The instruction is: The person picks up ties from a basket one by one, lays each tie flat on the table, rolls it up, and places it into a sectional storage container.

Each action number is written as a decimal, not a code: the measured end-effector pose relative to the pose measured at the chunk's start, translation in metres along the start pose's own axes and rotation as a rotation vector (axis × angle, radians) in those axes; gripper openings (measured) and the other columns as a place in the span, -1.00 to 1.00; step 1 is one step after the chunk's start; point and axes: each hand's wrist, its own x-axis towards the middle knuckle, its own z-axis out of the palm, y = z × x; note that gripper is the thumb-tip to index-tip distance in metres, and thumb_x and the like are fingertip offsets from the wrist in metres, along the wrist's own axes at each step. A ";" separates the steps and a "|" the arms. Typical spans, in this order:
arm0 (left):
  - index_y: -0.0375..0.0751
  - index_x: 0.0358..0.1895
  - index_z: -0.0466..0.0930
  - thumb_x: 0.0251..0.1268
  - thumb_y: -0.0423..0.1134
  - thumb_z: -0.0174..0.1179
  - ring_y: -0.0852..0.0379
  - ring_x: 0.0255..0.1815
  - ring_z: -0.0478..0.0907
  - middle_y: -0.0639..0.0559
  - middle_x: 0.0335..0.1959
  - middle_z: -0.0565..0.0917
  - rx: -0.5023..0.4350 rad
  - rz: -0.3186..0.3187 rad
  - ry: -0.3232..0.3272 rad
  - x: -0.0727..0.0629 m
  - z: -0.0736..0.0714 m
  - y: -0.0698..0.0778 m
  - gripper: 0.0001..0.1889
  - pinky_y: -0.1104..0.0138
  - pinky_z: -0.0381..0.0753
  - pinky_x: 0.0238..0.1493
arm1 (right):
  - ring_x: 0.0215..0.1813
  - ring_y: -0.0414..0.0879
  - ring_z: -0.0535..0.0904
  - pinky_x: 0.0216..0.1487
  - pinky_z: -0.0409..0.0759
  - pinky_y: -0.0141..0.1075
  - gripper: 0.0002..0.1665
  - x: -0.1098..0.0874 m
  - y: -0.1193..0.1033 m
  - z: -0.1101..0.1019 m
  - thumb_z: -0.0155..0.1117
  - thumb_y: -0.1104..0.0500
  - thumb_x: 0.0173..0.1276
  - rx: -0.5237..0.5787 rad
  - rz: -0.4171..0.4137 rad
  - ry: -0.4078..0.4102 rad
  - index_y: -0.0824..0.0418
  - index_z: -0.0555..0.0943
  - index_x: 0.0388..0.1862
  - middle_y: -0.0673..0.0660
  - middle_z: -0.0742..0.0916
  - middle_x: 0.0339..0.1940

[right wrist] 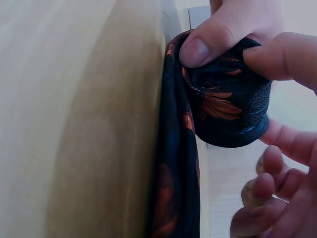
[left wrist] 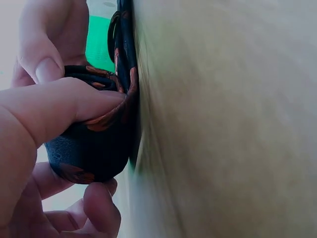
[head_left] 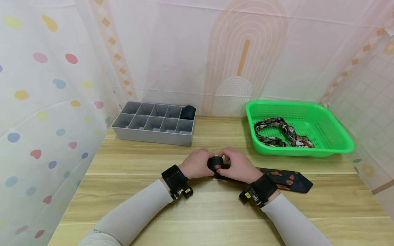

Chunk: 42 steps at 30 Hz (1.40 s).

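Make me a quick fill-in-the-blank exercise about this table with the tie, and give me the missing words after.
1. The left hand and right hand hold the rolled part of a dark tie, whose pointed end lies toward the person's ____ side.
2. The gray organizer has ____ rows of compartments.
3. A dark roll sits in its ____ row.
4. The basket holding patterned cloth is coloured ____.

Missing words: right; two; back; green.
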 end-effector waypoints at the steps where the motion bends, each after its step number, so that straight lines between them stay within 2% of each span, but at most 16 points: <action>1: -0.06 -0.17 0.75 -0.05 -0.13 0.62 0.13 -0.31 0.50 0.08 -0.32 0.61 0.001 -0.002 0.002 0.000 0.000 0.000 -0.66 0.30 0.50 -0.25 | -0.20 -0.15 0.51 -0.15 0.49 -0.29 -0.58 0.000 -0.001 0.000 0.61 -0.01 0.17 -0.010 -0.002 0.013 0.00 0.69 -0.02 -0.04 0.66 -0.21; 3: -0.06 -0.16 0.76 -0.08 -0.13 0.61 0.13 -0.31 0.50 0.07 -0.31 0.61 0.006 -0.010 0.011 0.001 -0.001 -0.002 -0.64 0.31 0.50 -0.27 | -0.19 -0.14 0.51 -0.14 0.49 -0.28 -0.61 0.000 -0.002 -0.001 0.61 0.01 0.15 -0.025 0.002 0.029 0.00 0.69 -0.07 -0.03 0.66 -0.21; 7: -0.04 -0.14 0.75 -0.13 -0.11 0.57 0.12 -0.28 0.50 0.05 -0.25 0.58 0.025 -0.027 0.040 0.001 -0.005 -0.004 -0.62 0.31 0.53 -0.27 | -0.30 -0.14 0.46 -0.24 0.42 -0.30 -0.66 -0.001 -0.004 -0.003 0.59 0.05 0.13 -0.036 0.036 0.031 0.01 0.66 -0.15 0.03 0.62 -0.31; 12: 0.00 -0.20 0.69 -0.11 -0.13 0.55 0.12 -0.23 0.48 0.04 -0.21 0.55 0.025 -0.033 0.055 -0.001 -0.010 -0.003 -0.67 0.29 0.58 -0.22 | -0.45 -0.15 0.42 -0.37 0.37 -0.32 -0.67 0.000 -0.004 -0.005 0.58 0.06 0.12 -0.038 0.084 -0.009 0.03 0.66 -0.16 0.08 0.63 -0.43; 17: 0.06 -0.16 0.70 -0.05 -0.07 0.52 0.14 -0.20 0.48 0.06 -0.16 0.53 0.026 -0.031 0.063 -0.002 -0.010 -0.002 -0.67 0.29 0.61 -0.19 | -0.49 -0.14 0.45 -0.39 0.40 -0.30 -0.66 0.000 -0.006 -0.004 0.59 0.05 0.13 -0.038 0.131 -0.048 0.06 0.67 -0.15 0.01 0.62 -0.50; 23: -0.02 -0.05 0.70 -0.05 -0.02 0.50 0.11 -0.18 0.51 0.02 -0.12 0.56 0.031 0.029 0.075 -0.002 -0.008 0.000 -0.57 0.28 0.62 -0.16 | -0.49 -0.16 0.45 -0.38 0.40 -0.31 -0.70 0.000 -0.005 0.002 0.63 0.08 0.10 -0.050 0.126 -0.068 0.05 0.66 -0.26 -0.04 0.60 -0.55; 30: -0.06 -0.08 0.67 -0.03 -0.06 0.48 0.10 -0.22 0.49 0.02 -0.18 0.53 0.007 0.071 0.072 -0.004 -0.007 0.002 -0.60 0.29 0.60 -0.19 | -0.48 -0.14 0.45 -0.34 0.41 -0.27 -0.70 0.001 -0.003 0.007 0.64 0.10 0.10 -0.047 0.142 -0.090 0.05 0.65 -0.30 -0.04 0.60 -0.54; 34: -0.06 -0.06 0.66 -0.04 -0.06 0.53 0.09 -0.22 0.52 0.01 -0.17 0.56 0.006 0.081 0.046 -0.004 -0.007 0.000 -0.57 0.27 0.61 -0.19 | -0.47 -0.16 0.46 -0.34 0.42 -0.28 -0.69 0.001 -0.002 0.007 0.66 0.09 0.10 -0.045 0.138 -0.091 0.04 0.66 -0.28 -0.04 0.62 -0.53; 40: 0.02 0.18 0.65 -0.13 -0.04 0.64 0.10 -0.16 0.57 0.03 -0.08 0.61 0.015 0.045 -0.072 -0.001 -0.006 -0.008 -0.32 0.27 0.63 -0.14 | -0.47 -0.17 0.48 -0.33 0.45 -0.27 -0.68 0.001 -0.001 0.007 0.67 0.09 0.08 -0.035 0.139 -0.090 0.05 0.68 -0.26 -0.06 0.63 -0.53; 42: 0.02 0.19 0.66 -0.14 -0.06 0.66 0.09 -0.15 0.57 0.02 -0.08 0.62 -0.009 0.032 -0.093 0.000 -0.007 -0.010 -0.31 0.25 0.62 -0.13 | -0.47 -0.17 0.48 -0.34 0.46 -0.27 -0.68 0.001 -0.001 0.007 0.68 0.09 0.08 -0.032 0.143 -0.091 0.04 0.68 -0.26 -0.06 0.63 -0.54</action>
